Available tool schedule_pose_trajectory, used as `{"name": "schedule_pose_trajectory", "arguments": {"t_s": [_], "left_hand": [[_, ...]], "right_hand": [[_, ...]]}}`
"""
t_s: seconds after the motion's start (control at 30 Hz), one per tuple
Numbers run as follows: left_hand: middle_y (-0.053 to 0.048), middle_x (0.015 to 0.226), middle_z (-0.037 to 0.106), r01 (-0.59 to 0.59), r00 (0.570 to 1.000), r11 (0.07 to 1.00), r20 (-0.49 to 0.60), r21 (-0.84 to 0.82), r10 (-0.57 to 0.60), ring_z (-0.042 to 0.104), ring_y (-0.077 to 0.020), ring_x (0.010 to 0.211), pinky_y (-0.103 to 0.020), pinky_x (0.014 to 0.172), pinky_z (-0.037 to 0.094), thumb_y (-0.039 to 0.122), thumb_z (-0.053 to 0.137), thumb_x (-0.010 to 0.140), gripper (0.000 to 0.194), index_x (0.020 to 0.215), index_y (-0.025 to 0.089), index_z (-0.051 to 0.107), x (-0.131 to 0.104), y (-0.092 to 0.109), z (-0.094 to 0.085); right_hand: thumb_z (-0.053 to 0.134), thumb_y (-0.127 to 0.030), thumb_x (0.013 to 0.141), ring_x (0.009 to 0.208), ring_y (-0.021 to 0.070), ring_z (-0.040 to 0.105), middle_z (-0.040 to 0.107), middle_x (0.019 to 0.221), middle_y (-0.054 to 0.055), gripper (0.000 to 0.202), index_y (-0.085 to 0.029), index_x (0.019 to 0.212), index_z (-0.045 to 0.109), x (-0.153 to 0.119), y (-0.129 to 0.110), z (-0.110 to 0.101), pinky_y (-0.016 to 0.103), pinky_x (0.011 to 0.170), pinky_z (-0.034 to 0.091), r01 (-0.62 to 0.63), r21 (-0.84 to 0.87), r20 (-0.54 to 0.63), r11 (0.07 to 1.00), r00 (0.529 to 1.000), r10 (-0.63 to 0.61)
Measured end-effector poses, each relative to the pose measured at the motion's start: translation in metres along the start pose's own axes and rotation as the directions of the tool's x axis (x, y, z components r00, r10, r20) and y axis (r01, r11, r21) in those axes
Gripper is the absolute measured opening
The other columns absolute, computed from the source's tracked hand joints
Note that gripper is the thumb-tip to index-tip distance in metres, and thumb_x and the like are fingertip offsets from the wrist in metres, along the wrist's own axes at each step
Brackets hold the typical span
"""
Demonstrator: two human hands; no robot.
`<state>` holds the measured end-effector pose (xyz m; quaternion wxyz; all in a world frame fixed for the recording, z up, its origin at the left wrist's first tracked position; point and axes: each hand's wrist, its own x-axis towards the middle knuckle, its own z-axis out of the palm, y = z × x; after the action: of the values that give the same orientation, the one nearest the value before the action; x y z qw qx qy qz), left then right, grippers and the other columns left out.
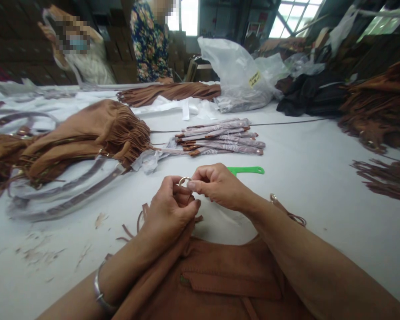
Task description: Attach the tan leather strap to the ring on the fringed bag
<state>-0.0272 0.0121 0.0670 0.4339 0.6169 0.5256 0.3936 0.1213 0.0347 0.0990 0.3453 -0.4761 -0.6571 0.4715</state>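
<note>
A brown suede fringed bag (216, 280) lies on the white table right in front of me, zip pocket up. My left hand (168, 211) and my right hand (220, 184) meet just above it, both pinching a small metal ring (184, 180) attached to the bag's strap end. My left wrist wears a silver bangle. A green plastic tool (246, 170) lies flat on the table just behind my right hand.
A pile of brown fringed bags (83, 138) with wrapped handles lies at left. Wrapped straps (220, 140) are stacked mid-table, a plastic sack (240, 75) behind them. More fringed pieces (380, 106) sit at right. Two people stand at the far edge.
</note>
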Motion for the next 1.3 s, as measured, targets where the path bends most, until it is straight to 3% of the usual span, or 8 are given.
{"name": "schedule_pose_trajectory", "arguments": {"t_s": [0.13, 0.27, 0.53, 0.8, 0.93, 1.1, 1.23, 1.3], "left_hand": [[0.005, 0.077, 0.057, -0.003, 0.997, 0.999, 0.072, -0.050, 0.007, 0.056, -0.0093, 0.059, -0.020, 0.054, 0.047, 0.018, 0.067, 0.066, 0.055, 0.112, 0.021, 0.038, 0.001, -0.001, -0.001], [0.005, 0.075, 0.056, -0.037, 0.971, 0.992, 0.232, -0.121, 0.065, 0.054, -0.0082, 0.058, -0.018, 0.054, 0.045, 0.015, 0.068, 0.065, 0.048, 0.106, 0.021, 0.043, -0.002, 0.006, -0.006], [0.005, 0.066, 0.054, -0.055, 0.993, 0.998, 0.103, -0.031, 0.058, 0.049, -0.0076, 0.054, -0.016, 0.048, 0.036, 0.022, 0.073, 0.065, 0.039, 0.093, 0.018, 0.046, 0.001, 0.008, -0.012], [-0.003, 0.080, 0.064, 0.224, 0.940, 0.918, 0.322, -0.328, -0.114, 0.058, -0.0110, 0.065, -0.021, 0.059, 0.043, 0.038, 0.072, 0.070, 0.042, 0.100, 0.014, 0.055, 0.019, 0.000, -0.035], [-0.006, 0.085, 0.065, 0.309, 0.924, 0.863, 0.339, -0.398, -0.174, 0.060, -0.0134, 0.070, -0.022, 0.060, 0.044, 0.043, 0.071, 0.072, 0.044, 0.101, 0.012, 0.057, 0.024, 0.000, -0.045], [-0.005, 0.087, 0.065, 0.252, 0.925, 0.897, 0.362, -0.362, -0.114, 0.059, -0.0123, 0.068, -0.021, 0.058, 0.045, 0.039, 0.072, 0.072, 0.047, 0.107, 0.015, 0.050, 0.011, 0.009, -0.026], [-0.001, 0.084, 0.065, 0.182, 0.967, 0.861, 0.247, -0.475, -0.068, 0.059, -0.0114, 0.067, -0.021, 0.060, 0.047, 0.033, 0.073, 0.070, 0.043, 0.103, 0.017, 0.050, 0.005, 0.004, -0.008], [0.001, 0.080, 0.063, 0.144, 0.980, 0.867, 0.191, -0.478, -0.058, 0.056, -0.0093, 0.062, -0.019, 0.056, 0.044, 0.032, 0.073, 0.070, 0.048, 0.109, 0.018, 0.049, 0.006, -0.005, -0.005]], "right_hand": [[0.056, -0.026, 0.082, 0.042, 0.0034, 0.035, 0.041, 0.047, -0.006, 0.024, -0.012, 0.065, 0.049, 0.000, -0.001, -0.011, 0.016, 0.040, 0.024, -0.046, -0.110, 0.123, 0.993, 0.991, 0.060], [0.058, -0.033, 0.078, 0.038, 0.0043, 0.033, 0.039, 0.047, -0.006, 0.028, -0.013, 0.063, 0.047, 0.001, 0.009, -0.023, 0.017, 0.036, 0.026, -0.165, 0.151, 0.336, 0.975, 0.936, 0.107], [0.068, -0.043, 0.074, 0.049, 0.0052, 0.044, 0.049, 0.060, -0.002, 0.034, -0.011, 0.073, 0.056, -0.001, 0.010, -0.017, 0.014, 0.040, 0.038, -0.141, 0.256, 0.237, 0.956, 0.968, 0.079], [0.064, -0.035, 0.074, 0.042, 0.0043, 0.038, 0.044, 0.051, -0.004, 0.028, -0.012, 0.065, 0.050, 0.003, 0.011, -0.003, 0.014, 0.035, 0.034, -0.157, 0.291, 0.096, 0.944, 0.986, 0.135], [0.066, -0.037, 0.072, 0.041, 0.0051, 0.039, 0.044, 0.051, -0.004, 0.030, -0.013, 0.063, 0.048, 0.006, 0.014, -0.001, 0.015, 0.034, 0.034, -0.171, 0.330, 0.073, 0.928, 0.985, 0.155], [0.065, -0.030, 0.072, 0.043, 0.0053, 0.040, 0.045, 0.050, -0.004, 0.025, -0.012, 0.063, 0.051, 0.003, 0.006, 0.002, 0.014, 0.036, 0.034, -0.145, 0.234, 0.027, 0.961, 0.989, 0.143], [0.058, -0.030, 0.078, 0.044, 0.0060, 0.041, 0.048, 0.055, -0.002, 0.021, -0.012, 0.068, 0.054, 0.004, 0.005, -0.008, 0.016, 0.039, 0.034, -0.159, 0.215, 0.040, 0.964, 0.987, 0.154], [0.050, -0.027, 0.084, 0.047, 0.0073, 0.044, 0.051, 0.060, 0.000, 0.021, -0.011, 0.073, 0.058, 0.007, 0.009, -0.018, 0.019, 0.044, 0.037, -0.162, 0.043, -0.006, 0.986, 0.987, 0.163]]}}
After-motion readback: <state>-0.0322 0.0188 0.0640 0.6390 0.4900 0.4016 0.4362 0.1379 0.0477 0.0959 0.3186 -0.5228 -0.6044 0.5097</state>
